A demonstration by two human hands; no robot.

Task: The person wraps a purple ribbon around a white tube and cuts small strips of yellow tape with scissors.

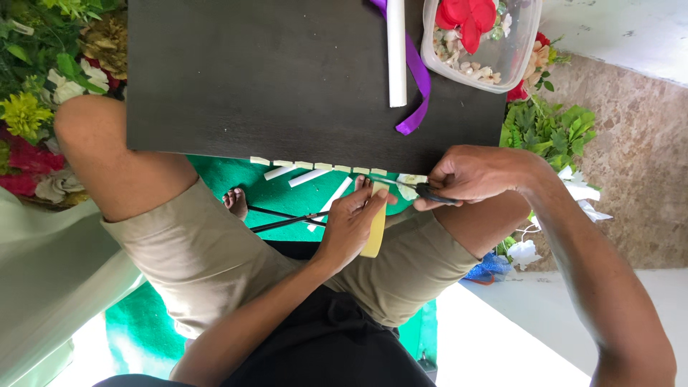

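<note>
Cutting cream tape (375,231) with scissors (416,188), lower centre of frame.
Left hand (351,226) pinches the tape roll; right hand (469,174) is closed round the scissor handles, blades at the strip just below the dark bench (251,79) edge. Cut pieces (315,165) line that edge. Judged: mid-cut; next needs a steady, taut strip. Upper right: clear plastic tub (516,57) of red petals, white tube (396,54), purple ribbon (418,79).

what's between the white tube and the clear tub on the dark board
In the head view, a purple ribbon lies between the white tube and the clear tub, on the dark board.
</note>
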